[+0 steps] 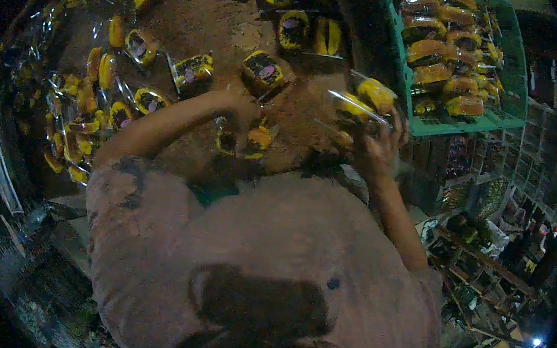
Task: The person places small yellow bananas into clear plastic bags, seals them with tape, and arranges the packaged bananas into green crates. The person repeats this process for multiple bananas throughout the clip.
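Note:
My right hand [378, 144] is closed on wrapped bread rolls [375, 94], golden and yellow in clear shiny film, held near the green crate. More than one roll seems to be in this grip; the fingers partly hide them. In front of my chest, my left hand [245, 113] reaches down with its fingers closed on another wrapped bread roll [260, 138], which shows on both sides of the fingers. Just beyond it on the brown table [229, 29] lies a packed roll [263, 70] with a dark printed wrapper and a pinkish label.
A green plastic crate [402, 85] at the far right holds rows of wrapped rolls [434, 51]. Many more packed rolls [85, 109] are heaped along the table's left side, others [293, 29] at the back. Slatted racks [486, 264] stand at the right, beside a bright lamp [536, 342].

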Tool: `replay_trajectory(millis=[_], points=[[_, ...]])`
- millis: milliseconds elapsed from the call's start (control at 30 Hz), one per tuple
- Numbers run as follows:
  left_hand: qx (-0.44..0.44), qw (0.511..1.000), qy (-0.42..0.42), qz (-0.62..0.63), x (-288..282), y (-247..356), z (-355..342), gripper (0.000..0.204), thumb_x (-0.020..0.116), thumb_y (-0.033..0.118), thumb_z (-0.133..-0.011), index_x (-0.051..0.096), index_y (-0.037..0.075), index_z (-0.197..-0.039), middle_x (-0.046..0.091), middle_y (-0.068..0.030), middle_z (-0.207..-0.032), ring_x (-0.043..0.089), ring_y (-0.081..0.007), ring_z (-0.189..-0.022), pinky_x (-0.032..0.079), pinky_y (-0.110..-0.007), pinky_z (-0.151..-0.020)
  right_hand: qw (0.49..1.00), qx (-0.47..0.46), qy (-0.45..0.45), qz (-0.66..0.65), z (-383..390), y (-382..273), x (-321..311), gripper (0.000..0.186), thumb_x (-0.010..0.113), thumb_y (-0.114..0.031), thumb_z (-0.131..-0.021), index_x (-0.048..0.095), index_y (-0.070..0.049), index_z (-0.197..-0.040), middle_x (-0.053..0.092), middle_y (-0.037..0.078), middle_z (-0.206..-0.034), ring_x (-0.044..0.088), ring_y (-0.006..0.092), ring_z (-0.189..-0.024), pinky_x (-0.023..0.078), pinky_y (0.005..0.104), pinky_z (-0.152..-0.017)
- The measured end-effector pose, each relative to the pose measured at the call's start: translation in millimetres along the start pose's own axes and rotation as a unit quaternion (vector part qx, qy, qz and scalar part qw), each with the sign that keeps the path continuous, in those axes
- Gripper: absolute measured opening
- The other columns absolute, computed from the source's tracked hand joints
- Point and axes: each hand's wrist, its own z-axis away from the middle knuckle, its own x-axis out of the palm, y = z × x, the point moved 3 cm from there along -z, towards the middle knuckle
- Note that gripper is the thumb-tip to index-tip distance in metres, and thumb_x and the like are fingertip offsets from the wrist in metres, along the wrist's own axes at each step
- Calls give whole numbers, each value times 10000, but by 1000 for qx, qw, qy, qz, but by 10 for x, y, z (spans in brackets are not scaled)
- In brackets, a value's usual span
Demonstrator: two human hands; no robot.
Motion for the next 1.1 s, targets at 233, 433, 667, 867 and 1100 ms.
replay_trajectory(millis=[233,433,667,867,1100], points=[[-92,955,271,-81,341,334,415,658,892,370,-604,717,136,-1194,341,-185,-1581,256,-516,-1449,283,-664,-1149,999,23,19,15,83,98,-238,435,805,-548,-743,762,-271,-1076,553,163,-1342,370,466,-1390,210,642,-1141],[-143,804,577,-19,577,734,542,602,878,260,-634,693,107,-1186,285,-261,-1591,275,-528,-1447,283,-586,-1193,996,31,82,-32,185,404,-419,586,733,-542,-839,658,-203,-1311,531,198,-1404,363,474,-1391,238,644,-1114],[-143,681,716,63,70,1711,346,561,841,247,-618,708,98,-1142,423,-244,-1494,313,-436,-1458,311,-580,-1156,980,42,145,128,-136,2017,-1497,841,789,-633,-727,556,-225,-1424,412,201,-1492,268,484,-1430,241,670,-1119],[-243,589,770,24,-525,2182,-28,580,879,384,-657,722,101,-1138,354,-238,-1543,314,-430,-1457,239,-579,-1175,969,-147,-57,190,-1211,3959,-1964,738,842,-553,-687,643,-181,-1293,442,112,-1496,302,383,-1464,200,567,-1208],[-293,526,793,94,-850,3079,-422,774,931,490,-615,684,29,-1185,360,-213,-1547,324,-389,-1453,246,-544,-1188,891,-365,-249,103,-2263,4602,-1366,801,862,-474,-657,593,-227,-1370,414,78,-1555,297,372,-1472,147,577,-1239]])
